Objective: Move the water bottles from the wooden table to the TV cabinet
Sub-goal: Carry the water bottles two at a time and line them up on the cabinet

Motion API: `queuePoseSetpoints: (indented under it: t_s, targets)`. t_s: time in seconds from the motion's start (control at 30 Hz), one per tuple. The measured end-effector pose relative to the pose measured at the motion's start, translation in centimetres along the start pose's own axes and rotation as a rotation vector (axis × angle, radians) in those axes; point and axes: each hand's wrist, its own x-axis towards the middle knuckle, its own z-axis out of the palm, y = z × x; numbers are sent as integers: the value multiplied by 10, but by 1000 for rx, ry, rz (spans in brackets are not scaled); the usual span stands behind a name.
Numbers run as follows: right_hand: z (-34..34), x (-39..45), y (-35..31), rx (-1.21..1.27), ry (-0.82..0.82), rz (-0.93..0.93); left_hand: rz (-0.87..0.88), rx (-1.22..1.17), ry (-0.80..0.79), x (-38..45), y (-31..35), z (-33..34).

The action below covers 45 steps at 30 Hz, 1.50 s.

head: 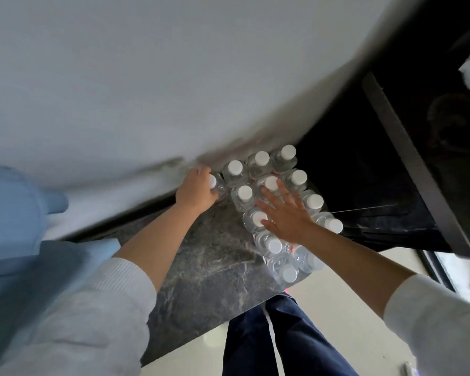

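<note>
On cabinet top [201,267]: left hand [196,194] grips upright bottle [219,187].

We see the bottles [272,202] clustered on the cabinet top [209,264], toward its one o'clock corner. The wall [147,77] lies behind at twelve o'clock, the TV [391,158] at two o'clock of them.

Clear water bottles [244,196] (white caps), upright, clustered together on dark marbled TV cabinet [201,267] top
</note>
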Motion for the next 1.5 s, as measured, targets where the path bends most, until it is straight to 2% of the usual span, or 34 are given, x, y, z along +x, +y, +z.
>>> queuePoseSetpoints:
  t_s: [0.13,0.37,0.53,0.77,0.83,1.03,1.3,1.5]
  targets:
    - [-16,-9,-10,-14,42,-43,-122,-53,37,-40,-16,8]
    - [-42,-28,-46,-194,141,-321,-402,-183,133,-147,-40,31]
    - [-42,-48,-102,-341,169,-529,-618,-265,258,-253,-57,52]
    - [-19,-97,-251,-491,229,-1002,-1072,-378,431,-434,-96,84]
    - [-16,-114,-285,-529,235,-1062,-1158,-405,450,-471,-103,92]
    - [31,-200,-414,-633,295,-1423,-1506,-475,523,-620,-110,128]
    - [120,-349,-579,-665,350,-1769,-1773,-477,585,-807,-138,167]
    - [188,-459,-672,-672,361,-1869,-1887,-427,670,-937,-164,189]
